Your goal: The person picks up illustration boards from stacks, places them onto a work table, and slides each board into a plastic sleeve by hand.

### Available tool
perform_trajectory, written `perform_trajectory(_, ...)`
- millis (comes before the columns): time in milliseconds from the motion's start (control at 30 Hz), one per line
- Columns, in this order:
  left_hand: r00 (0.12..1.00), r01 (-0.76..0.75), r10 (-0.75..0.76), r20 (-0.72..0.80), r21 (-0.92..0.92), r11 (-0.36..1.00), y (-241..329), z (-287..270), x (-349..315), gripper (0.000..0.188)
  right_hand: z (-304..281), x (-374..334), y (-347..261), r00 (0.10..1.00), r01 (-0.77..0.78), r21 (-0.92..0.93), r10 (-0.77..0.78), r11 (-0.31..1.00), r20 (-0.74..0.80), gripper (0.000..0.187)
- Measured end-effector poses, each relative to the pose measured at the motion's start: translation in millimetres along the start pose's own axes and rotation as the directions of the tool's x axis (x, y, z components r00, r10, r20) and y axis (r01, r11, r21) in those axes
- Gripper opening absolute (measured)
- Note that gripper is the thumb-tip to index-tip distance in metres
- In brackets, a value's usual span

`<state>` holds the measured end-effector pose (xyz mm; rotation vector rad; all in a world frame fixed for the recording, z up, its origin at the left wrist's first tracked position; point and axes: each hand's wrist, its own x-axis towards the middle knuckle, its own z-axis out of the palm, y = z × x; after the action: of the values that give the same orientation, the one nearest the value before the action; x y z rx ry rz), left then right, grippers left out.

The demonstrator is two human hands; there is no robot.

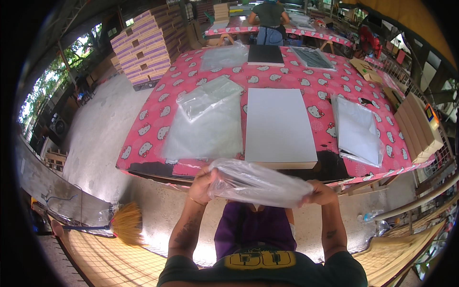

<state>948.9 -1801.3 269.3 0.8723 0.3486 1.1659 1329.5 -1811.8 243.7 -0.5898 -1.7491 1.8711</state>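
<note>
A clear plastic bag (258,184) is stretched sideways between my hands, just off the near edge of the table. My left hand (203,184) grips its left end, fingers closed on the film. At the other end my right hand (321,193) pinches the bag too. Beyond it on the table lies a thick stack of white sheets (279,126). To the left of that stack rests a pile of clear plastic bags (203,131), with a folded clear packet (208,98) on top. White sheets in clear plastic (357,131) lie to the right.
A pink patterned cloth (148,112) covers the table. At its far side are a black stack (266,55) and more plastic bags (224,56). Cardboard boxes (417,126) stand at the right edge. Boxes (146,45) rise back left; a broom (126,225) lies lower left. A person (270,21) stands beyond.
</note>
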Motion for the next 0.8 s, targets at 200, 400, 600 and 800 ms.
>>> perform_trajectory(200, 0.9, 0.368, -0.431, 0.066, 0.415, 0.832, -14.9, -35.1, -4.4, 0.028, -1.9, -10.0, 28.9, 0.82, 0.525, 0.539, -0.222, 0.658, -0.527, 0.051)
perform_trajectory(400, 0.99, 0.129, -0.132, 0.047, 0.058, 0.99, -19.7, -15.5, 7.0, 0.036, -19.6, -25.1, 45.4, 0.957, 0.283, 0.393, -0.227, 0.875, -0.183, 0.034)
perform_trajectory(600, 0.994, 0.088, -0.087, -0.062, 0.007, 0.996, -17.0, -30.7, 0.1, 0.039, 0.6, -13.9, 25.2, 0.966, 0.244, 0.081, -0.235, 0.966, -0.111, 0.033)
perform_trajectory(800, 0.991, 0.123, -0.127, -0.043, -0.078, 0.989, -10.8, -8.1, 10.0, 0.034, -0.2, -25.0, 11.5, 0.92, 0.212, 0.415, -0.037, 0.885, -0.39, 0.025)
